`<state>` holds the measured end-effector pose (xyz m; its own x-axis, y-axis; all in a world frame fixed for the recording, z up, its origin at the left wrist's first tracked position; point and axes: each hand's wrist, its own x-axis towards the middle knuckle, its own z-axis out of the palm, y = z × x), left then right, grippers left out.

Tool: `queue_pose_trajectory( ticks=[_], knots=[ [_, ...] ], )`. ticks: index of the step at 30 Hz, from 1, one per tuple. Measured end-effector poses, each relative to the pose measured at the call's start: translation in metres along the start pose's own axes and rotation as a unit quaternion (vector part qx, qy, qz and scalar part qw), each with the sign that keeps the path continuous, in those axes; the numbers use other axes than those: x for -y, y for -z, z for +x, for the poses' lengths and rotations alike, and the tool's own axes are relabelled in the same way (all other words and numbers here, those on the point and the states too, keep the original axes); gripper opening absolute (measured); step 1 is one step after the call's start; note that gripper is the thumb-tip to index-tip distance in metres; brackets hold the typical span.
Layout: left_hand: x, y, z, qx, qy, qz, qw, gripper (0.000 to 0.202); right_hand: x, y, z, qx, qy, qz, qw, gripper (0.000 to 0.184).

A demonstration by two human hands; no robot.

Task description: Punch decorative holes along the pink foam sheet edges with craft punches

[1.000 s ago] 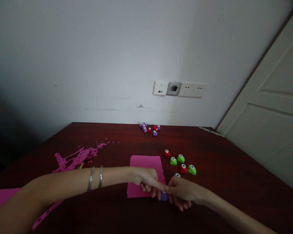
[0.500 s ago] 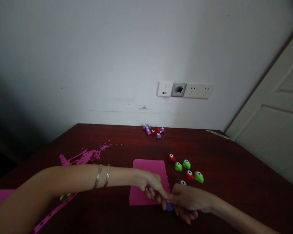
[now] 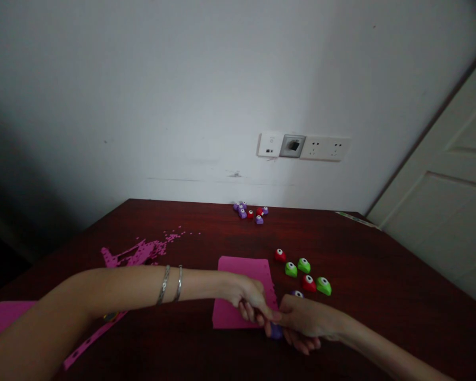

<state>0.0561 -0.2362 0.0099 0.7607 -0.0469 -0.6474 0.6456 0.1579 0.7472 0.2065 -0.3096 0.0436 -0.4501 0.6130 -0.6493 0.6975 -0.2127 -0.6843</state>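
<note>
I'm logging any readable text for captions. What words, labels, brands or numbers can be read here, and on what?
None can be read.
Wall socket panel: only plug holes and a dark insert, no legible marking.
Green punches and red punches: white dots on top, too small to tell any symbol.
Purple punch between the left hand and right hand: mostly hidden, no print visible.
Pink sheet: plain.

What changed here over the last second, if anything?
Very little. The left hand and right hand meet at the right edge of the pink sheet as before, pinched around a small purple punch; nothing was picked up or let go. The view shifted slightly. The red and green punches and the pink scraps stayed put.
</note>
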Motion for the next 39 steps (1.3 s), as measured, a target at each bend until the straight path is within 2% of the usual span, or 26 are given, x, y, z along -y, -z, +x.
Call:
queue_pose_trajectory(
  ticks=[4,10,16,19,22,24,26,28,30,34,39],
  knots=[
    [-0.002,-0.004,-0.002,-0.011,0.014,0.004,1.000,0.037,-0.002,-0.004,0.002,-0.013,-0.011,-0.009,1.000,0.058],
    [-0.011,-0.018,-0.012,-0.118,0.049,0.017,0.992,0.039,-0.004,-0.009,0.000,-0.030,-0.032,-0.012,0.999,0.054],
    [-0.019,-0.034,-0.025,-0.207,0.000,0.172,0.963,0.041,-0.003,-0.017,-0.002,-0.116,-0.050,-0.070,0.989,0.050],
    [-0.021,-0.035,-0.034,-0.248,-0.045,0.282,0.926,0.037,-0.005,-0.020,-0.005,-0.148,-0.049,-0.076,0.985,0.046],
    [-0.019,-0.031,-0.046,-0.337,-0.088,0.386,0.854,0.032,-0.010,-0.022,-0.008,-0.171,-0.015,-0.072,0.982,0.040],
    [-0.014,-0.028,-0.054,-0.370,-0.115,0.424,0.819,0.030,-0.012,-0.023,-0.010,-0.192,0.015,-0.070,0.979,0.036],
    [-0.007,-0.026,-0.061,-0.389,-0.130,0.456,0.790,0.034,-0.012,-0.025,-0.012,-0.215,0.026,-0.074,0.973,0.032],
    [0.001,-0.025,-0.065,-0.401,-0.132,0.474,0.773,0.046,-0.010,-0.028,-0.016,-0.234,0.022,-0.091,0.968,0.029],
    [0.009,-0.026,-0.067,-0.397,-0.125,0.473,0.777,0.060,-0.007,-0.033,-0.021,-0.266,0.030,-0.135,0.954,0.031],
    [0.023,-0.030,-0.066,-0.362,-0.088,0.473,0.799,0.084,-0.004,-0.043,-0.028,-0.343,0.076,-0.246,0.903,0.036],
    [0.034,-0.028,-0.062,-0.338,-0.065,0.479,0.807,0.099,-0.006,-0.051,-0.028,-0.349,0.052,-0.263,0.898,0.039]
  ],
)
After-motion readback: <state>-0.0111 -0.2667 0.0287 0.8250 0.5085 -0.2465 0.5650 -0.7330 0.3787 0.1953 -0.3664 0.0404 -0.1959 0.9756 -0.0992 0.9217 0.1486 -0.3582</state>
